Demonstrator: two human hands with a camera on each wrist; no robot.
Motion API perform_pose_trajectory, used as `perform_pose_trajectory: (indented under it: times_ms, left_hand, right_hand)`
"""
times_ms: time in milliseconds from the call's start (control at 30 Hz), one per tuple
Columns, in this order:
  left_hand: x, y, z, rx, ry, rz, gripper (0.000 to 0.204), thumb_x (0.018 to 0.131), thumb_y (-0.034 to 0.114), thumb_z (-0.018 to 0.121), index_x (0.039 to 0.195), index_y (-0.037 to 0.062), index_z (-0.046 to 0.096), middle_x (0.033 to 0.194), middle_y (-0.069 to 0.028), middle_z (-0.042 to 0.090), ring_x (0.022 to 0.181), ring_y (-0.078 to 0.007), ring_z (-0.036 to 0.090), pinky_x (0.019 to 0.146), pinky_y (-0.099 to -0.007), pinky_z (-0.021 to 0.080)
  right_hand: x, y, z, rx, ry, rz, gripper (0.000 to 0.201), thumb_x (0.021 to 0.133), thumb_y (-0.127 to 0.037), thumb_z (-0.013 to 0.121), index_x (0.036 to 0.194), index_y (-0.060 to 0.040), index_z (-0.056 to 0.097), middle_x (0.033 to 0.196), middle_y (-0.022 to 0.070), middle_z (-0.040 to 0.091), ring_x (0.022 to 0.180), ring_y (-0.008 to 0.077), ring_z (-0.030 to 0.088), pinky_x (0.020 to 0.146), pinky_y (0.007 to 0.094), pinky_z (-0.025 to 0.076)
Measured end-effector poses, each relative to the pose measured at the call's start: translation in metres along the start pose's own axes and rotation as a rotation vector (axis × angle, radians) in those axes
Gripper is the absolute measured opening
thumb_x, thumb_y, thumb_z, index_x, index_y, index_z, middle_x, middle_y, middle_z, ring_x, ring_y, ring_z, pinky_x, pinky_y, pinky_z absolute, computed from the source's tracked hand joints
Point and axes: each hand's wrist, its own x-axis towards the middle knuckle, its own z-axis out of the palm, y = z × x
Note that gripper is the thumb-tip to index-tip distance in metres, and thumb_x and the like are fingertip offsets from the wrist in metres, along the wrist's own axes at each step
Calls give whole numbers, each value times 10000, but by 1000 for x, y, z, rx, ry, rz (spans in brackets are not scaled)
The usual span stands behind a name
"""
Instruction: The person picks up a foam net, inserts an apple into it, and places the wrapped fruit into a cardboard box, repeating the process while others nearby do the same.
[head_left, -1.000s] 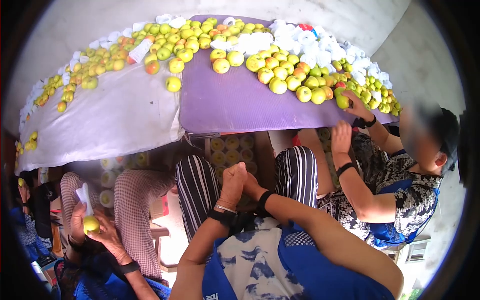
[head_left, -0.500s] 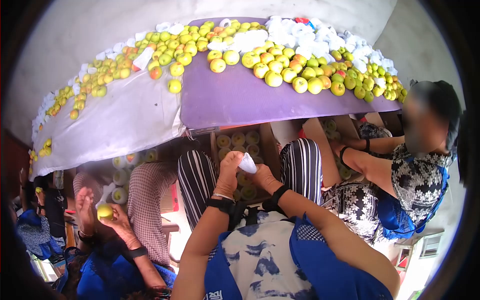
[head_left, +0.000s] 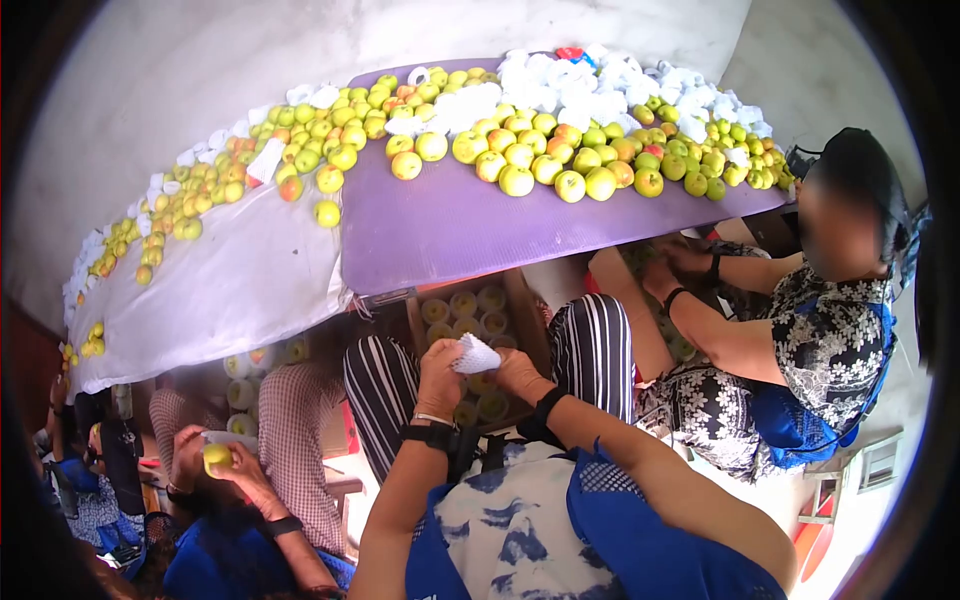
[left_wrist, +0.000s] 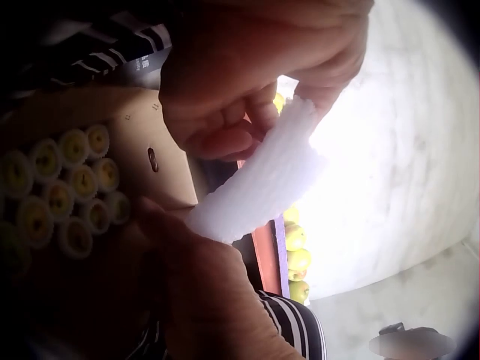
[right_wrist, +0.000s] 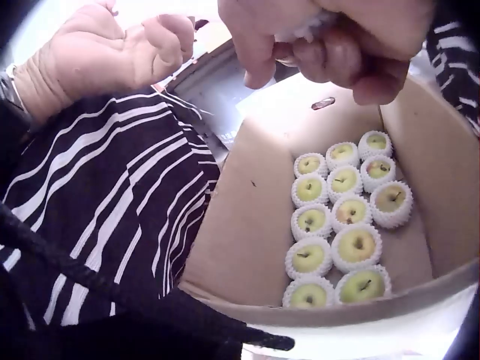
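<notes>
Hands (head_left: 440, 380) now farther apart, foam sleeve (head_left: 476, 354) between.

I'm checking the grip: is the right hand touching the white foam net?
Touching: the right wrist view shows the right hand curled round the white foam net, gripping its end.

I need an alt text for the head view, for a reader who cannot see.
A person's left hand and right hand hold a white foam net above an open cardboard box of foam-wrapped apples. Beyond, many loose apples lie on a purple-and-white covered table; other people sit on either side.
</notes>
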Motion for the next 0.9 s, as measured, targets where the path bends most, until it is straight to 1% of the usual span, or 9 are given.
perform_pose_trajectory:
  times_ms: [133, 200, 233, 267, 333, 467, 567, 767, 900]
  left_hand:
    - [4, -2, -6, -65, 222, 83, 105, 753, 152, 523, 820, 71, 518, 761, -25, 555, 694, -149, 540, 566, -279, 421]
    - [5, -1, -5, 16, 352, 16, 101, 753, 151, 526, 817, 74, 521, 763, -20, 556, 697, -143, 540, 558, -283, 415]
    - [6, -2, 0, -3, 408, 33, 77, 747, 164, 537, 768, 89, 534, 678, -4, 552, 545, -95, 501, 442, -208, 370]
    - [9, -4, -2, -8, 404, 31, 77, 747, 164, 537, 768, 89, 534, 678, -4, 552, 545, -95, 501, 442, -208, 370]
    - [11, -9, -7, 29, 312, -13, 87, 757, 155, 524, 807, 83, 523, 709, -8, 552, 592, -116, 522, 457, -234, 376]
    - [14, -10, -2, 20, 351, -64, 78, 760, 155, 518, 789, 82, 518, 685, -8, 543, 548, -112, 505, 422, -222, 361]
    - [15, -10, 0, 9, 344, -19, 111, 760, 174, 531, 766, 64, 543, 638, -10, 532, 484, -89, 458, 415, -206, 346]
    - [17, -12, 0, 28, 407, -30, 100, 743, 170, 533, 760, 73, 545, 630, -3, 515, 485, -84, 438, 418, -206, 335]
    - [18, -10, 0, 103, 370, -65, 102, 756, 194, 525, 799, 102, 535, 725, 5, 544, 614, -95, 502, 475, -213, 371]
  right_hand:
    - [-16, -20, -38, -80, -22, 22, 688, 646, -309, 661, 1179, 26, 382, 1013, 257, 550, 1049, 342, 501, 872, 375, 416]
    - [-12, -27, -67, -97, 293, -146, 596, 635, -267, 657, 1112, 24, 451, 980, 242, 557, 1008, 352, 509, 858, 380, 420]
    - [-10, -34, -90, -42, 334, -188, 552, 634, -247, 651, 1081, 24, 476, 973, 236, 556, 974, 359, 514, 848, 383, 422]
    - [-4, -38, -114, 12, 376, -232, 509, 633, -228, 646, 1050, 24, 500, 966, 230, 555, 940, 366, 518, 838, 385, 423]
    - [20, -29, -143, -16, 677, -342, 429, 643, -214, 639, 987, 19, 535, 929, 217, 563, 882, 364, 530, 838, 409, 412]
    - [81, -4, -195, -251, 910, -286, 480, 644, -152, 650, 1067, -9, 477, 1080, 211, 488, 1019, 376, 447, 878, 429, 379]
    - [109, -1, -221, -216, 950, -173, 576, 634, -137, 658, 1147, -60, 407, 1161, 206, 416, 1052, 380, 413, 887, 433, 379]
    - [121, -24, -250, -247, 730, 210, 660, 686, -281, 671, 1227, -72, 356, 1169, 231, 391, 1024, 365, 483, 820, 416, 448]
    - [142, -16, -252, -344, 656, 252, 633, 697, -291, 670, 1203, -67, 362, 1123, 226, 403, 976, 363, 516, 810, 405, 458]
